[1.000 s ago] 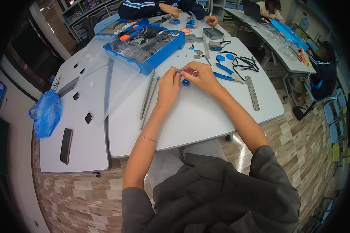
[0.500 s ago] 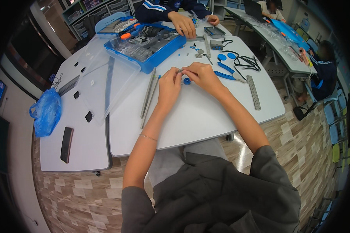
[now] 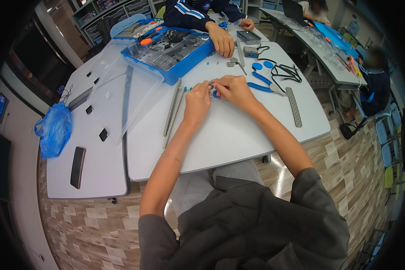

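Small grey piece, pinched in the grip of the left hand and the right hand, over a smooth white surface, round blue bit close by, blue-handled pliers, flat grey strip full of holes

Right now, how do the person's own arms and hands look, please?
The sleeves are short and dark grey. A thin, chain-like bracelet crosses the left forearm; the right forearm shows none. The left hand and right hand are gloveless.
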The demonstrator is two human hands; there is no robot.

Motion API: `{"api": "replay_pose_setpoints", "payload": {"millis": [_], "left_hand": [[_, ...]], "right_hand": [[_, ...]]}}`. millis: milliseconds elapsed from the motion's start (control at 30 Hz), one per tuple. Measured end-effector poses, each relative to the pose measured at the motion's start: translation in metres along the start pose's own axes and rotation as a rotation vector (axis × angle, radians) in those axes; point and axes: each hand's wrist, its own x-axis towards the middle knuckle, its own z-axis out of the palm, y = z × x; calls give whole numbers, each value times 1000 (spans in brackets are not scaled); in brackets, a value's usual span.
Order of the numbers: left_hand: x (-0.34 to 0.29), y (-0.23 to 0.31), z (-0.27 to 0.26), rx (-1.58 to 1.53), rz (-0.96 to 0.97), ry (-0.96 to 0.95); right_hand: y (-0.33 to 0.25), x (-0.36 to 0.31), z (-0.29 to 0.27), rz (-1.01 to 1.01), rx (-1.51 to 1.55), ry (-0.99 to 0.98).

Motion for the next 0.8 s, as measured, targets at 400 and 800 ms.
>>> {"api": "replay_pose_setpoints", "payload": {"millis": [400, 800], "left_hand": [[0, 4, 1, 42, -38, 14], [1, 10, -2, 47, -47, 14]], "right_hand": [[-6, -3, 10, 24, -53, -2], [-6, -6, 16, -4, -87, 29]]}}
